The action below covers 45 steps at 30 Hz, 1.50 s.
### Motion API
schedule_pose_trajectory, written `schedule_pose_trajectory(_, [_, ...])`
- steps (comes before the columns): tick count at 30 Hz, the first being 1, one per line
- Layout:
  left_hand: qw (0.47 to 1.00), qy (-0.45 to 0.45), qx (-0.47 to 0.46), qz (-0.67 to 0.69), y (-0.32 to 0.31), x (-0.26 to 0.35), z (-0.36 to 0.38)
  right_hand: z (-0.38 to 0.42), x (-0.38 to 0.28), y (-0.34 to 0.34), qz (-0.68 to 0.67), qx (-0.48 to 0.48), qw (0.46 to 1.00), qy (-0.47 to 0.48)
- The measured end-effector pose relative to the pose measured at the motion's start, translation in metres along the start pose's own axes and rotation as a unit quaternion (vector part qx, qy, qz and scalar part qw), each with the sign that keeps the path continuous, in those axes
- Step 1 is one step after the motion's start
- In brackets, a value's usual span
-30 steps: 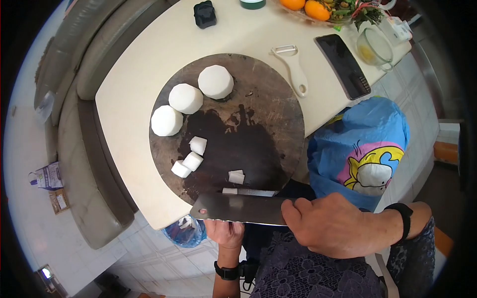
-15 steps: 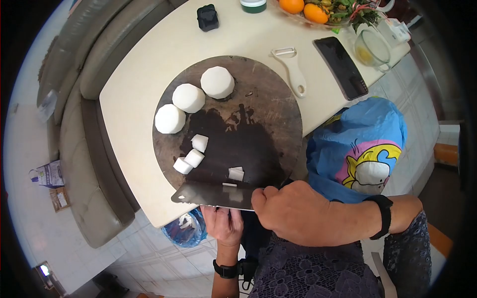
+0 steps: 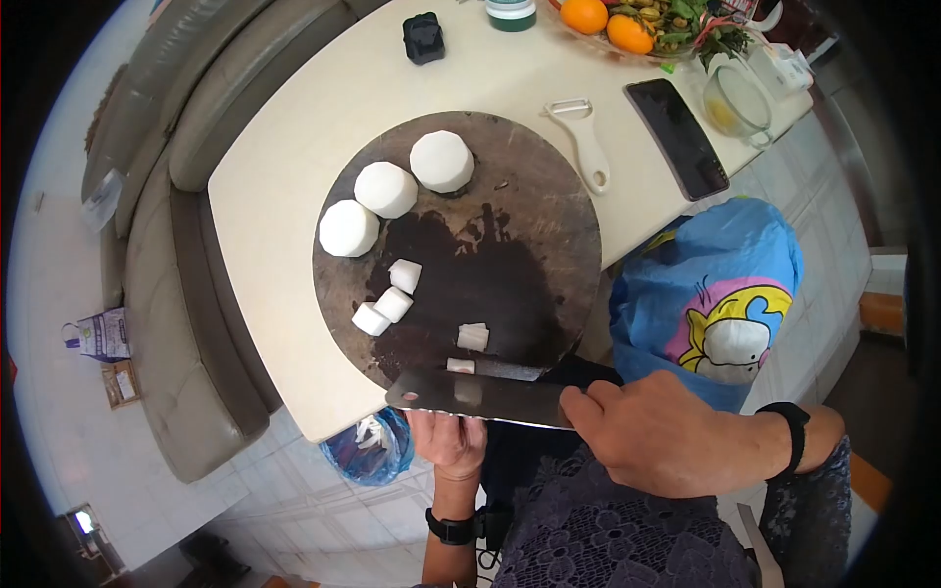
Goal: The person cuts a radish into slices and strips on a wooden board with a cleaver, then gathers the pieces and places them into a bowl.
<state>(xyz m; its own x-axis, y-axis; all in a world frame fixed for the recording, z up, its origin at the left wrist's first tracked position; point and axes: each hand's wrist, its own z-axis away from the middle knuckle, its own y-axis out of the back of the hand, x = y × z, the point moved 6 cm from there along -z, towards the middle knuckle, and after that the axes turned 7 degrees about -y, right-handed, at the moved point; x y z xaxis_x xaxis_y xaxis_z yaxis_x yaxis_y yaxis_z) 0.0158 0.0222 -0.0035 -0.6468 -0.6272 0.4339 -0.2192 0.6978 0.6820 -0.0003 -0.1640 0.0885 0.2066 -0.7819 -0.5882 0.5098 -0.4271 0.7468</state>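
My right hand is wrapped round the handle of a cleaver, whose wide blade lies across the near edge of a round wooden chopping board. My left hand is under the blade's near side, fingers pressed together, fingertips hidden behind the metal. Just beyond the blade is a small white piece, with thin white slices farther in. On the board's left sit three small white chunks. Three thick white peeled rounds, perhaps radish, line its far left edge.
Right of the board lie a white peeler and a phone. Farther back are a glass cup, a fruit bowl with oranges and a black object. A blue cartoon-print cloth and a lined bin flank the table.
My right hand and the cleaver have shifted right, uncovering more of the small white piece beyond the blade. My left hand stays near its place. The whole view has shifted slightly.
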Motion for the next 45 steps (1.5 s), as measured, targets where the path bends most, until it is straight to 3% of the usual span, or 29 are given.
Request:
schedule_pose_trajectory(13, [0.999, 0.043, 0.022, 0.006, 0.003, -0.001, 0.005, -0.007, -0.002, 0.001, 0.039, 0.016, 0.999, 0.018])
schedule_pose_trajectory(19, [0.999, 0.03, 0.003, 0.011, 0.004, 0.0, 0.001, -0.018, -0.004, -0.008, 0.017, -0.039, 0.999, 0.029])
schedule_pose_trajectory(21, [1.0, 0.025, 0.006, 0.0, 0.004, 0.003, -0.003, -0.023, -0.008, -0.003, -0.007, 0.034, 0.998, 0.049])
schedule_pose_trajectory(28, [1.0, -0.009, 0.013, -0.005, 0.004, 0.005, -0.011, -0.039, -0.012, -0.011, -0.002, 0.093, 0.993, 0.07])
schedule_pose_trajectory(33, [1.0, 0.003, 0.022, -0.016, 0.003, 0.01, -0.014, -0.03, 0.006, -0.008, -0.015, 0.049, 0.999, 0.01])
schedule_pose_trajectory(45, [1.0, -0.001, 0.009, -0.021, 0.002, 0.005, -0.002, 0.004, 0.001, -0.001, 0.01, 0.018, 1.0, 0.008])
